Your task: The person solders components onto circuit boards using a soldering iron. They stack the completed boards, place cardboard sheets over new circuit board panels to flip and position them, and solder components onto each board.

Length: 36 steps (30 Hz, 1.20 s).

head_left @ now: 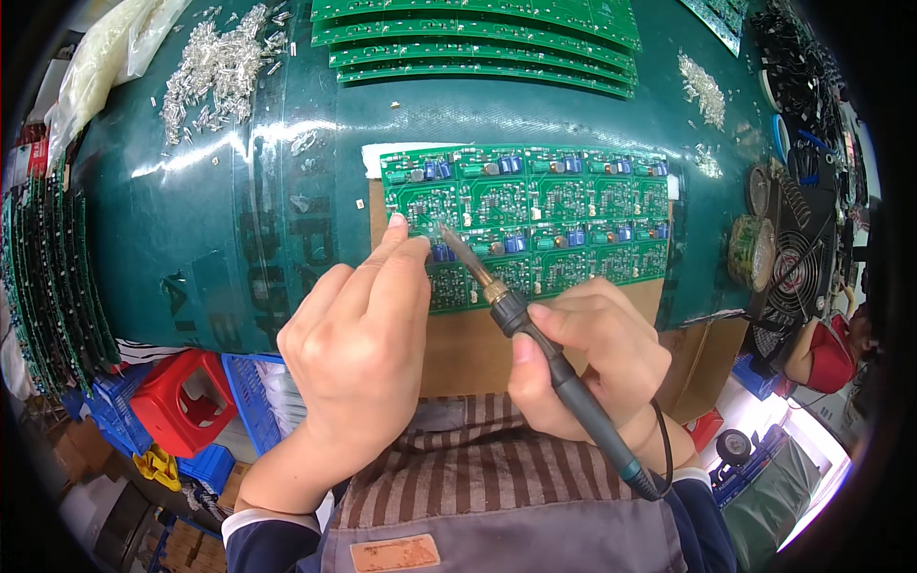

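A green circuit board panel [583,202], populated with blue, green and grey parts in repeated blocks, lies on brown cardboard [478,355] in front of me. My right hand [597,358] grips a soldering iron [564,382] by its dark handle. The iron's tip points up and left, at the left part of the panel. My left hand [358,329] is closed beside the panel's left edge, index finger and thumb near the tip. Whatever those fingers hold, if anything, is too small to make out. Whether the tip touches the board I cannot tell.
Stacked green boards [478,48] stand at the back. Piles of small clear parts [218,76] lie back left and right. A row of upright boards [53,277] is at far left. At right are a tape roll [752,252] and a fan [798,263]. A red stool [181,401] stands below.
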Tool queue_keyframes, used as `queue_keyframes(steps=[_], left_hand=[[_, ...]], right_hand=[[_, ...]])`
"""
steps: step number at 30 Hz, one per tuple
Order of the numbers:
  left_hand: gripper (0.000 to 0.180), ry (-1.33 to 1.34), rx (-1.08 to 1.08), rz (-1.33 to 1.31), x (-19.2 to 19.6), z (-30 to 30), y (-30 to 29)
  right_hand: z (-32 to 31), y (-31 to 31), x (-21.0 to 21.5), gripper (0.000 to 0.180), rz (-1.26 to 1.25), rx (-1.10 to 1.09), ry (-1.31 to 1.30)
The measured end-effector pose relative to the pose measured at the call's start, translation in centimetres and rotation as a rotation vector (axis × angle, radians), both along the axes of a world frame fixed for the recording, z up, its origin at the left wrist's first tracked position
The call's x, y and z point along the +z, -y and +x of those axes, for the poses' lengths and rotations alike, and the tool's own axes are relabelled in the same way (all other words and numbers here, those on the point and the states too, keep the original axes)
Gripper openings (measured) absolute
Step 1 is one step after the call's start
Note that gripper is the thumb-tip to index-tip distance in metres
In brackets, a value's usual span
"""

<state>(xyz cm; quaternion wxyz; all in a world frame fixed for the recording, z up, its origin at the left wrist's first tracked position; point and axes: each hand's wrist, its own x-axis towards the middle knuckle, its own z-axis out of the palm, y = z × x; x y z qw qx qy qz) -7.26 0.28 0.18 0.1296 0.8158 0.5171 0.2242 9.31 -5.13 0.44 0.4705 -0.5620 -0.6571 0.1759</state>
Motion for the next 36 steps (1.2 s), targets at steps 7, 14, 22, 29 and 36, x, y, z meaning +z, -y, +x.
queue_keyframes(steps=[7, 14, 22, 29, 36], left_hand=[[0.019, 0.044, -0.052, 0.063, 0.4, -0.5, 0.1], [0.018, 0.030, -0.082, -0.130, 1.2, -1.6, 3.2], [0.022, 0.047, -0.171, -0.106, 0.8, -2.0, 3.2], [0.025, -0.038, -0.198, -0.032, 0.3, -2.2, 3.3], [0.014, -0.023, -0.131, -0.042, 1.1, -1.3, 3.4]], right_hand=[[1.0, 1.6, 1.1, 0.021, -0.029, 0.036, -0.019], [0.7, 4.0, 1.0, 0.018, -0.026, 0.094, 0.029], [-0.2, 4.6, 0.2, 0.014, -0.011, 0.050, 0.034], [-0.6, 4.7, 0.0, 0.015, 0.015, 0.058, 0.053], [1.2, 5.7, 0.2, 0.018, -0.010, -0.007, -0.018]])
